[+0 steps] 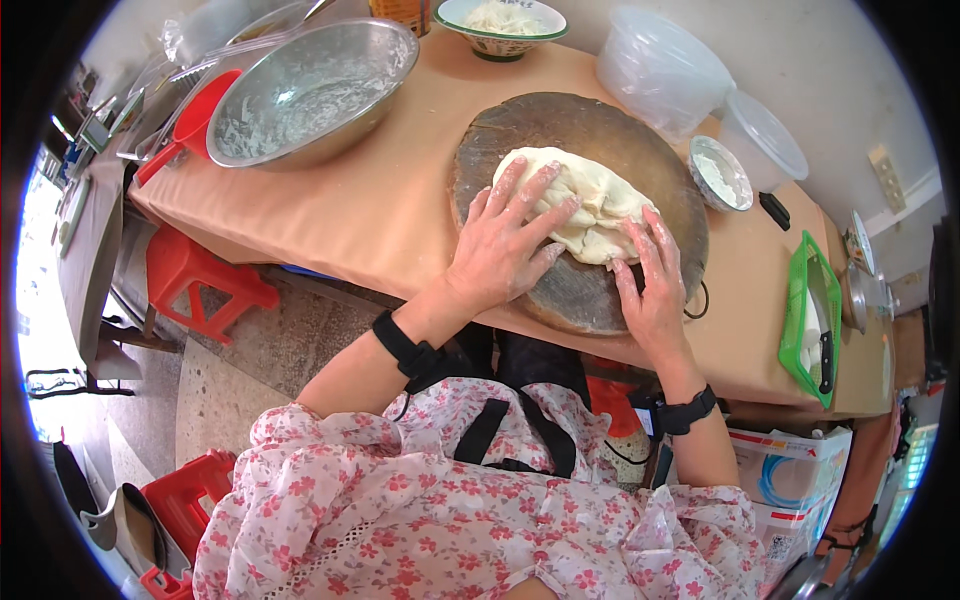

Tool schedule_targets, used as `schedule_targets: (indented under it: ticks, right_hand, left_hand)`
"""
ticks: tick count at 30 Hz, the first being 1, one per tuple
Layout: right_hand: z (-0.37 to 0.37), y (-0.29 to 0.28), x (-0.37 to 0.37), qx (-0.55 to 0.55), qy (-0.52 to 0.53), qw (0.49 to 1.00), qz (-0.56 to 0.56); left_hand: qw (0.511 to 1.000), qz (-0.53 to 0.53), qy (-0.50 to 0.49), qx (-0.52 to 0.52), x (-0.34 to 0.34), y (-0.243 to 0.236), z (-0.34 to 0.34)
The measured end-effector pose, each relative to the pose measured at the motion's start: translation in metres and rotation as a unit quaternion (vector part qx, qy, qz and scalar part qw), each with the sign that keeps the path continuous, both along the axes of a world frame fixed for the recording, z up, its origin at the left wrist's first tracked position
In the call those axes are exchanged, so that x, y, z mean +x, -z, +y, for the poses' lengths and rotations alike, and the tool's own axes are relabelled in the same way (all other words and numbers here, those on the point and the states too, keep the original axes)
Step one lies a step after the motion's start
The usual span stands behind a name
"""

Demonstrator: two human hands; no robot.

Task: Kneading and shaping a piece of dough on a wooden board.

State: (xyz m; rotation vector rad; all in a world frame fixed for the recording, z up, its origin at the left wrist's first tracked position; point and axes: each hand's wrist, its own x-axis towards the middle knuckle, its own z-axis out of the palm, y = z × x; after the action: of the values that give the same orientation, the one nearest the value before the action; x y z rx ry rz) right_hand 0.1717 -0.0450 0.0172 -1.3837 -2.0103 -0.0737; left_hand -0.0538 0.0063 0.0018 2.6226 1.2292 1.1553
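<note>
left hand [505, 240] of mine lies on the pale dough [595, 200], fingers spread wide and reaching over its left end, the fingertips dusted white. my right hand [655, 285] is at the other end, fingers loosely bent over the dough's right edge with the thumb held apart from them; neither hand is closed around it. the dough, lumpy and folded on top, sits near the middle of a round wooden board [670, 160], and i have that board on the near side of the tabletop [390, 210], which has an orange-tan cover. each of my wrists carries a black band [405, 345]. to my left is a wide metal bowl [345, 130] streaked with white inside, with a red handled vessel [200, 110] just beside it. beyond the board i see a patterned bowl [495, 44] holding white shreds. past its right side stand two clear plastic tubs [660, 70], with a small bowl [700, 185] of white powder just beside the board. over to my right is a green basket [795, 330] with a black-handled knife [826, 362] in it, and down at floor level on my left there's a red stool [210, 275]
</note>
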Motion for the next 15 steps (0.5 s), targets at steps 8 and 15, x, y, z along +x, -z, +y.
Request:
schedule_targets:
  ticks: [8,15]
  right_hand:
    - [0.010,-0.031,-0.010,0.001,0.003,0.996,-0.092]
    - [0.048,-0.022,0.008,-0.142,0.001,0.990,0.004]
  left_hand:
    - [1.000,-0.003,0.011,-0.005,0.006,-0.032,0.011]
    - [0.983,0.112,0.079,-0.119,0.008,-0.044,0.059]
